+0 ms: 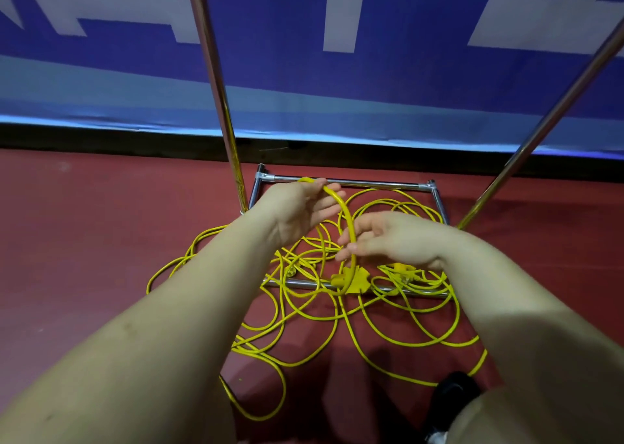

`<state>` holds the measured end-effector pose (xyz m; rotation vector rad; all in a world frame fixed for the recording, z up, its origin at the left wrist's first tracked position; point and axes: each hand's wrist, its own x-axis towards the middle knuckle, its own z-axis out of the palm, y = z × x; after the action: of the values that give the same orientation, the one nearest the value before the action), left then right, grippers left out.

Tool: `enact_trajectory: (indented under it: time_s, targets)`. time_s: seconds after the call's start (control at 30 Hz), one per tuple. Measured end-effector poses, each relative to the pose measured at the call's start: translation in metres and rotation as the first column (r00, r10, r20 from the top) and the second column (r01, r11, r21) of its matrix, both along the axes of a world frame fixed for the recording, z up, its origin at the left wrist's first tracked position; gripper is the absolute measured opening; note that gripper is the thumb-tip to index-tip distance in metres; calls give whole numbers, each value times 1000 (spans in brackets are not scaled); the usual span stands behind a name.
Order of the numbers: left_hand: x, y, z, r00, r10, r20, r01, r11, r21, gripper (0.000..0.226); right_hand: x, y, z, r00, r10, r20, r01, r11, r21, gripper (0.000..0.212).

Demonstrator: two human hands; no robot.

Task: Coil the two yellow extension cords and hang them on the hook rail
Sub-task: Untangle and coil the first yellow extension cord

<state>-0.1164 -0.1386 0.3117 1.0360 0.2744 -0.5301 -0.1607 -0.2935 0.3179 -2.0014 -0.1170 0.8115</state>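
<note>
Left hand (300, 207) loosely curls round the raised cord (347, 221) loop, right hand (388, 241) pinches it lower, above the plug (354, 280); rest tangled over the rack base (337, 182); cord looks light, floppy, snag-prone, best gripped near plug.

Your cords (304, 312) sprawl on the floor (101, 227) across the rack base (341, 183); the banner (304, 55) stands at twelve o'clock.

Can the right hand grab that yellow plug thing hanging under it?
Probably yes. The yellow plug block dangles just below the right hand with nothing between them, though that hand already pinches the cord loop and would have to slide down.
</note>
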Motion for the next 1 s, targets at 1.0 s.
enact_trajectory:
  time_s: [1.0]
  targets:
    - [-3, -2, -1, 994, -21, 107, 18, 1000, 23, 26, 0, 11, 2, 969, -229, 89, 208, 958, 199, 12]
